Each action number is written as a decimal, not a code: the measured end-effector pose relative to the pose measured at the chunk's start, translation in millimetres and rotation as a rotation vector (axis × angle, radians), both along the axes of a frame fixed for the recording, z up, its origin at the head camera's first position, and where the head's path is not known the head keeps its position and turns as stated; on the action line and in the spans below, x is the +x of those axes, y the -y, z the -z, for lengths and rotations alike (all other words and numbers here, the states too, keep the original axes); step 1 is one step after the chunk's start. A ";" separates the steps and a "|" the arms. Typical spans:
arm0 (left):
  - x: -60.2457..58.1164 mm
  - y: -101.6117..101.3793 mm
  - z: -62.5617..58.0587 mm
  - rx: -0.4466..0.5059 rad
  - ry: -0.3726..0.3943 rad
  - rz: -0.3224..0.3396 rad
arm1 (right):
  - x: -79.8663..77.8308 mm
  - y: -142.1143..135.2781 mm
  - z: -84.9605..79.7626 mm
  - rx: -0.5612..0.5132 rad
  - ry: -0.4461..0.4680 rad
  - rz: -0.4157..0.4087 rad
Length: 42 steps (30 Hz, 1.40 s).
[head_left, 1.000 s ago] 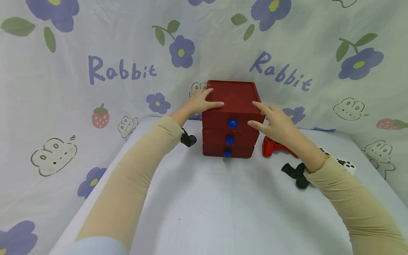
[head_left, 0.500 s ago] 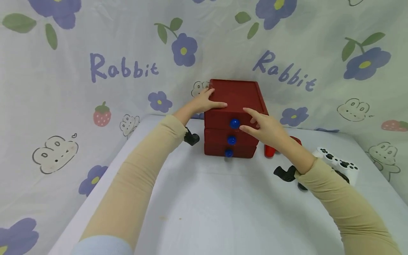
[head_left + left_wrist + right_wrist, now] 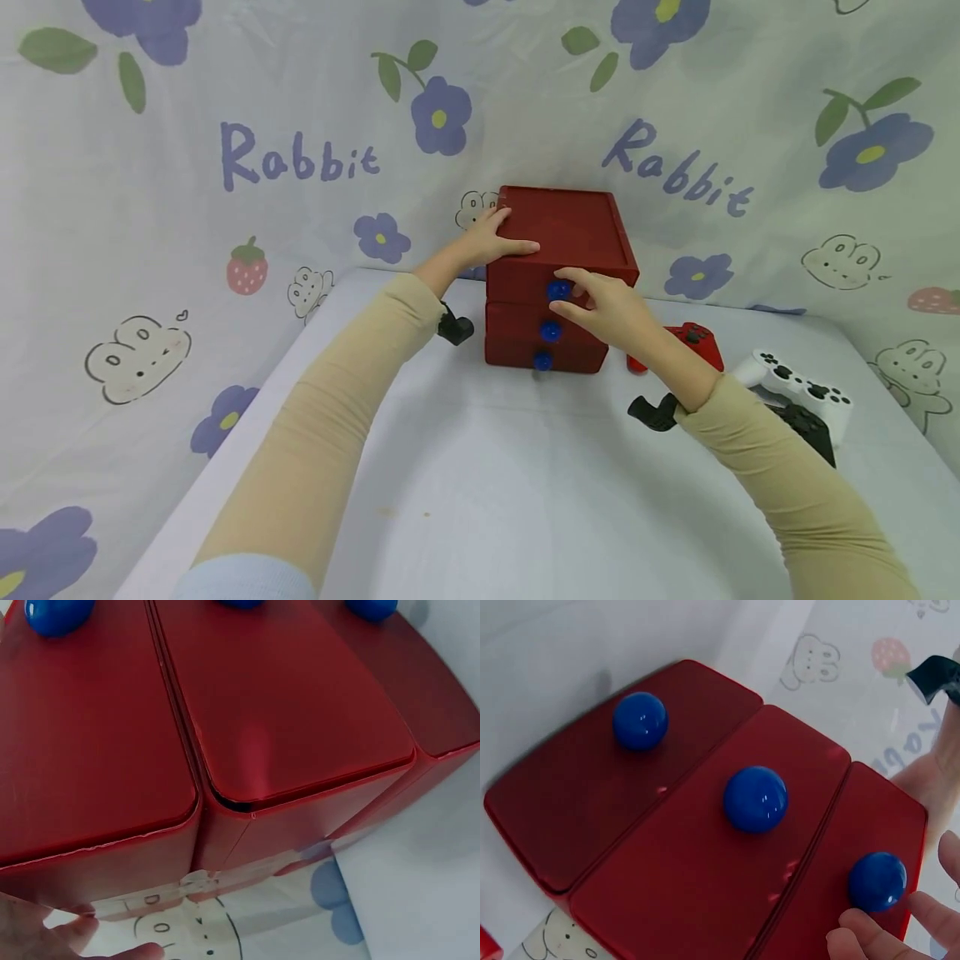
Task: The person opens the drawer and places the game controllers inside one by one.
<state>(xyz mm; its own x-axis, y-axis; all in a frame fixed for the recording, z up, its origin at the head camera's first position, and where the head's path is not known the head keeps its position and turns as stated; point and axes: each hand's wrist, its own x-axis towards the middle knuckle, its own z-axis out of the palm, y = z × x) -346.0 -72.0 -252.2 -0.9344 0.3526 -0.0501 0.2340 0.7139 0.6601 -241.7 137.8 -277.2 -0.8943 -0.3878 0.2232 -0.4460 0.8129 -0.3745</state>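
A dark red cabinet (image 3: 566,218) with three stacked drawers stands on the table, its drawers pushed in. Each drawer has a round blue knob; the top knob (image 3: 557,290) lies beside my right hand (image 3: 615,312). There, the right thumb and index finger are spread around the knob, and the right wrist view shows fingertips (image 3: 859,924) right at the edge of that same blue knob (image 3: 877,881). My left hand (image 3: 483,240) rests on the cabinet's upper left edge, thumb over the top. In the left wrist view, only part of that left hand (image 3: 37,934) shows.
A red game controller (image 3: 699,340) lies right of the cabinet, partly behind my right forearm. Farther right are a white controller (image 3: 828,398) and a black one (image 3: 813,429). A patterned cloth (image 3: 300,225) hangs behind the white table (image 3: 480,492).
My right hand has moved left and slightly down from the cabinet's right edge to the top knob. The left hand stays on the cabinet, while the head view shifts slightly.
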 end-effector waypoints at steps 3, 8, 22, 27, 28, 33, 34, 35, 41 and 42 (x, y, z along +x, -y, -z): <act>0.6 -1.1 -0.2 0.001 0.000 -0.005 | -1.1 2.8 2.0 -0.006 -0.004 0.005; 0.3 -2.0 -0.3 0.000 -0.004 -0.005 | -4.2 7.3 5.2 -0.005 -0.036 0.009; -0.5 -0.6 0.5 -0.001 -0.003 0.000 | -17.1 13.8 8.2 -0.060 0.017 -0.001; -0.3 -0.7 -0.4 0.004 0.010 0.001 | -18.1 14.9 8.3 -0.048 0.015 0.003; -0.1 -0.7 -0.7 0.004 0.011 0.001 | -17.5 15.0 8.2 -0.046 0.011 0.003; 0.1 -0.6 -2.1 0.009 0.018 0.002 | -12.8 14.9 7.9 -0.031 -0.014 -0.007; 0.3 -0.5 -2.4 0.010 0.018 0.002 | -11.5 14.9 8.0 -0.029 -0.020 -0.009; 0.3 -0.4 -2.6 0.012 0.019 0.002 | -10.0 15.0 8.0 -0.027 -0.026 -0.011; 1.5 0.8 -2.9 0.016 0.018 0.005 | 0.6 15.7 9.6 -0.027 -0.039 -0.026; 1.6 1.1 -2.7 0.018 0.018 0.007 | 2.4 15.8 10.2 -0.029 -0.038 -0.028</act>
<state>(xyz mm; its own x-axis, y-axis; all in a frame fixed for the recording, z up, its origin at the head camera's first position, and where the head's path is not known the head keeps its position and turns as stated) -344.3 -73.1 -249.4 -0.9309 0.3601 -0.0608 0.2268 0.7005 0.6767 -239.3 122.0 -287.4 -0.8737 -0.4055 0.2687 -0.4830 0.7888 -0.3800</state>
